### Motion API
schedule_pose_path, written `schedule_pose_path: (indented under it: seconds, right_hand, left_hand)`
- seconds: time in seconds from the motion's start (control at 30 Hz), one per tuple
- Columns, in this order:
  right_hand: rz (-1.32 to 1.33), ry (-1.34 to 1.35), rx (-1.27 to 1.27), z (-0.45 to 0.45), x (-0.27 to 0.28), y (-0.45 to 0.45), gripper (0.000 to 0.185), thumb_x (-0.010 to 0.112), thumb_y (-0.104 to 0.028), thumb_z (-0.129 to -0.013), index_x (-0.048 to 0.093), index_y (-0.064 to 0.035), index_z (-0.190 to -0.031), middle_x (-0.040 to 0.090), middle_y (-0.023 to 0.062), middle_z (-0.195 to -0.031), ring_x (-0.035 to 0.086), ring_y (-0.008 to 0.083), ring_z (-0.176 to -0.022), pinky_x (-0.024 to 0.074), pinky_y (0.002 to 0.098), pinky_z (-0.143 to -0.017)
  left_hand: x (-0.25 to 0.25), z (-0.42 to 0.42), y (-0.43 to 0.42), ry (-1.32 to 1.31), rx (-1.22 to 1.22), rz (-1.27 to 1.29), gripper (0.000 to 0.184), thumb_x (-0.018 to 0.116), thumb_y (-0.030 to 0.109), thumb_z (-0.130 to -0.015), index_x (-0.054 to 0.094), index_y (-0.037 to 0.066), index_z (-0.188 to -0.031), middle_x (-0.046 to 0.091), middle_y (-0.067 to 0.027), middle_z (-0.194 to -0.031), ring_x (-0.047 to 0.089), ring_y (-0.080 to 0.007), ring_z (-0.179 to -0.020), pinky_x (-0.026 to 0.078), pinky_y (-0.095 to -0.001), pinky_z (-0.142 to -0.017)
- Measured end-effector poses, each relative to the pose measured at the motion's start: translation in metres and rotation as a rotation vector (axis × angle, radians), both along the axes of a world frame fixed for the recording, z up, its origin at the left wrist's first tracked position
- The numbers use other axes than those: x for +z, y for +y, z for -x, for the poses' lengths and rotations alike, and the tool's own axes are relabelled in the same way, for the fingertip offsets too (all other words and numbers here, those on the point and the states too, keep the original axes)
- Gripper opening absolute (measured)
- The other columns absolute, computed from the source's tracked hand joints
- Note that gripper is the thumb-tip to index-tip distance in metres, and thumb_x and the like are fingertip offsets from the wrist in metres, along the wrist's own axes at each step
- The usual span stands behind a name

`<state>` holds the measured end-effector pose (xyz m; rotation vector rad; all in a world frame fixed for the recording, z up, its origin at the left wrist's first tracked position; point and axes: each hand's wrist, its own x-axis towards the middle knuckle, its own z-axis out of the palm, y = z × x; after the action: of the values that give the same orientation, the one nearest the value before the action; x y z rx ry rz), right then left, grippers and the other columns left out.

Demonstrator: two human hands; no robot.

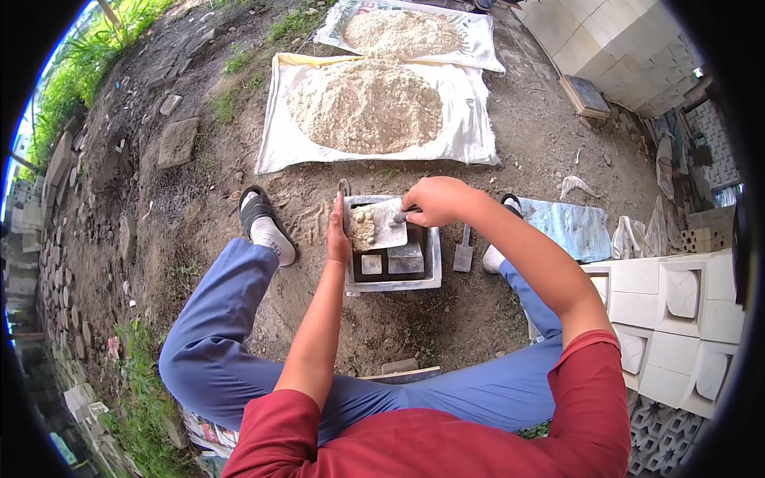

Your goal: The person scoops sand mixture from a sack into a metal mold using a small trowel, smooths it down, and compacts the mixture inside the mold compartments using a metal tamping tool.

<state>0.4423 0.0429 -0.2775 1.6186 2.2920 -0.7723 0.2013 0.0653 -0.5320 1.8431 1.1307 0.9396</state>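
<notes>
Between my feet a grey square mould (437, 263) lies on the dirt, with raised blocks (405, 259) inside it. My right hand (434, 202) is closed round the handle of a flat trowel (390, 225) above the mould's upper part. Crumbly pale mix (363, 229) lies beside the blade at the upper left of the mould. My left hand (338, 229) is upright along the mould's left edge, its fingers stretched out and nothing held in it.
Ahead are two white sacks (470, 119) bearing heaps of pale mix (366, 107). A small flat tool (463, 256) lies right of the mould, near a blue sheet (566, 229). Pale moulded blocks (677, 319) are stacked at the right. A flat stone (178, 143) lies left.
</notes>
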Motion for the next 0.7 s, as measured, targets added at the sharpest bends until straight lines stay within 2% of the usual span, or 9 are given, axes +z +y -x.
schedule_pose_path:
  seconds: [0.1, 0.7]
  right_hand:
    - [-0.017, -0.002, 0.024, -0.001, 0.001, 0.001, 0.034, 0.069, -0.030, -0.089, 0.078, -0.0136, -0.118, 0.077, 0.0135, -0.107, 0.073, 0.0348, -0.098, 0.0581, 0.0458, -0.086]
    - [0.010, -0.046, 0.016, 0.003, 0.009, 0.000, 0.034, 0.068, -0.028, -0.089, 0.077, -0.0130, -0.117, 0.077, 0.0147, -0.106, 0.072, 0.0353, -0.098, 0.0580, 0.0463, -0.087]
  left_hand:
    - [-0.002, 0.000, -0.002, 0.003, 0.000, 0.001, 0.066, 0.013, 0.042, -0.111, 0.018, 0.005, -0.166, 0.014, -0.0105, -0.174, 0.004, -0.0290, -0.161, -0.003, -0.0455, -0.128]
    - [0.003, -0.008, -0.004, 0.057, 0.013, -0.026, 0.064, 0.012, 0.038, -0.111, 0.016, 0.007, -0.167, 0.013, -0.0109, -0.175, 0.003, -0.0298, -0.162, -0.003, -0.0457, -0.128]
